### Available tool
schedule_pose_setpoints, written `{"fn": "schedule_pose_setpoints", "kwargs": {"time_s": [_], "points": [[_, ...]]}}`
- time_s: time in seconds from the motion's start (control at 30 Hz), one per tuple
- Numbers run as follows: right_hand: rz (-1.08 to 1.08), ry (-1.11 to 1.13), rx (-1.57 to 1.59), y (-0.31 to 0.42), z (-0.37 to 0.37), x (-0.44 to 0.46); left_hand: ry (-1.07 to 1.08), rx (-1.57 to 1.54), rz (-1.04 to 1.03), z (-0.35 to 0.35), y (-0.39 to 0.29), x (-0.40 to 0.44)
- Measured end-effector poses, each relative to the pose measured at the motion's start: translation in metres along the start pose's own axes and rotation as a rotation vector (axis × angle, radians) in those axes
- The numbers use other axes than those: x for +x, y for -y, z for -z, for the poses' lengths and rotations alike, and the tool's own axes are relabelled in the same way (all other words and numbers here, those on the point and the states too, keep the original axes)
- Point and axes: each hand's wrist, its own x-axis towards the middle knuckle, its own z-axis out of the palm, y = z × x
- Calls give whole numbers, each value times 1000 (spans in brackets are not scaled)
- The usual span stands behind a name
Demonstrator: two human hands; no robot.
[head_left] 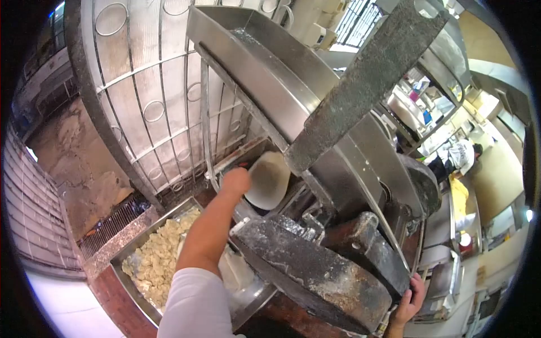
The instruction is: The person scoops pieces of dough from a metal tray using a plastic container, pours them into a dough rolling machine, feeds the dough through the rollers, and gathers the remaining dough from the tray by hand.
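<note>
Both hands at the floury machine (315, 270).
My left hand (235, 181) is curled beside the pale oval object (270, 179), near the tray's (135, 293) far corner; my right hand (411, 299) bends at the machine's near right edge; I cannot tell either grip.

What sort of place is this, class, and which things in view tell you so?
Probably a small food workshop, perhaps for dough: pale, dough-like lumps fill a metal tray, beside a powder-dusted machine with a big steel trough.

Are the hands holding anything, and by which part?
Can't tell. The left hand is at the left edge of the pale rounded thing, fingers hidden. The right hand is by the machine, grip unclear.
</note>
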Motion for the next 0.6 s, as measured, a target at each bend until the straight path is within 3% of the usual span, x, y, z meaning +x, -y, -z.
{"fn": "schedule_pose_setpoints", "kwargs": {"time_s": [0.03, 0.13, 0.3, 0.37, 0.43, 0.5, 0.57, 0.6], "points": [[-7, 10, -24, 5, 0, 1, -71, -32, -62, 5, 12, -2], [1, 20, 7, 7, -1, 2, -148, -45, 12, 56, 37, -47], [-9, 63, 4, 3, 1, 3, -425, -307, 22, 76, 164, -181], [-16, 62, 8, 1, 1, 2, -246, -432, 90, 67, 206, -258], [-20, 41, -5, 0, 0, 2, -329, -467, 219, 21, 253, -326], [-13, 50, 3, -1, 2, 0, -43, -507, 432, -8, 278, -384], [25, 61, 30, -2, 1, 3, 212, -462, 505, -34, 288, -413], [41, 74, 7, -3, 2, 4, 211, -465, 512, -67, 307, -425]]}}
